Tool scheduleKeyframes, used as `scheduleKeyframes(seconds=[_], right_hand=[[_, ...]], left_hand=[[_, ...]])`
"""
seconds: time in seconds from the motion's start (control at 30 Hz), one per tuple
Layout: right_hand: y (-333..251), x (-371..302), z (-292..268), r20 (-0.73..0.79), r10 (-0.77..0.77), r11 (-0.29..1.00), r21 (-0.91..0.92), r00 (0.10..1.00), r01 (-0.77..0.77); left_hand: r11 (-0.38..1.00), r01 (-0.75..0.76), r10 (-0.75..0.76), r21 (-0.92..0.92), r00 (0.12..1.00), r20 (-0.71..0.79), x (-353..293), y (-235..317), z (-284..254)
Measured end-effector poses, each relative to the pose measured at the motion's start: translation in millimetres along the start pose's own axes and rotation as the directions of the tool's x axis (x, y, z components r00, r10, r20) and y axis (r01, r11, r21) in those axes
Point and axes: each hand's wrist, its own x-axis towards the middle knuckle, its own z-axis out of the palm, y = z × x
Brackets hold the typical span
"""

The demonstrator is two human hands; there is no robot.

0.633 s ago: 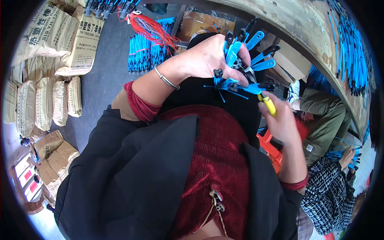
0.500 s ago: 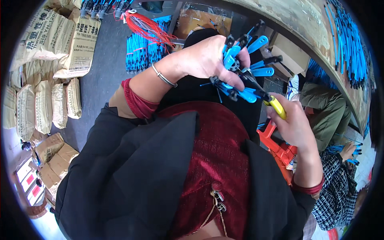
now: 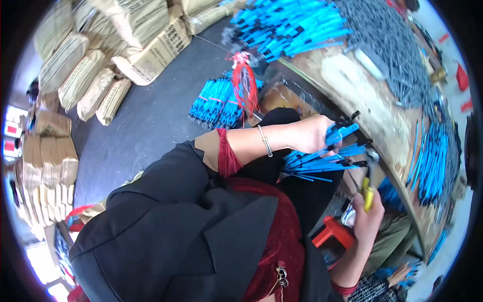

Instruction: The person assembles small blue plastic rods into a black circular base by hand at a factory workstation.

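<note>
My left hand [image 3: 316,133] is closed around a bunch of thin blue plastic sticks [image 3: 327,162] with black ends, which fan out past its fingers toward the right. Some wider blue pieces stick up over the knuckles. In my right hand [image 3: 369,219] is a pair of yellow-handled pliers [image 3: 369,197], its metal head pointing up beside the black tips of the sticks. Whether the jaws touch a tip I cannot tell. Most of my left fingers are hidden behind the sticks.
A wooden workbench [image 3: 347,75] curves along the right, bearing heaps of blue sticks [image 3: 292,25] and grey parts [image 3: 382,40]. Bundled sticks [image 3: 216,103] and red ties [image 3: 245,85] lie on the left. Below stands an orange-red stool [image 3: 334,232]. A co-worker's hand [image 3: 400,276] is at lower right.
My view has swung toward the bench, so the sacks and bundles sit differently. The sticks are now turned sideways in my left hand, and the pliers have come upright, farther from my left hand.
</note>
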Motion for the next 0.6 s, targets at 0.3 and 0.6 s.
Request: scheduleKeyframes(seconds=[0.3,0.6], right_hand=[[42.2,33.2,-40.7,-0.156,0.012,0.998,0.070,0.988,-0.001],[39.4,82.6,-29.8,-0.107,0.030,0.999,-0.016,0.994,-0.032]], left_hand=[[0.692,0.260,0.154,0.673,0.858,-0.490,10.4,172.4,-129.1],[0.007,0.616,0.195,0.787,0.772,-0.606,139.7,144.2,-213.4]])
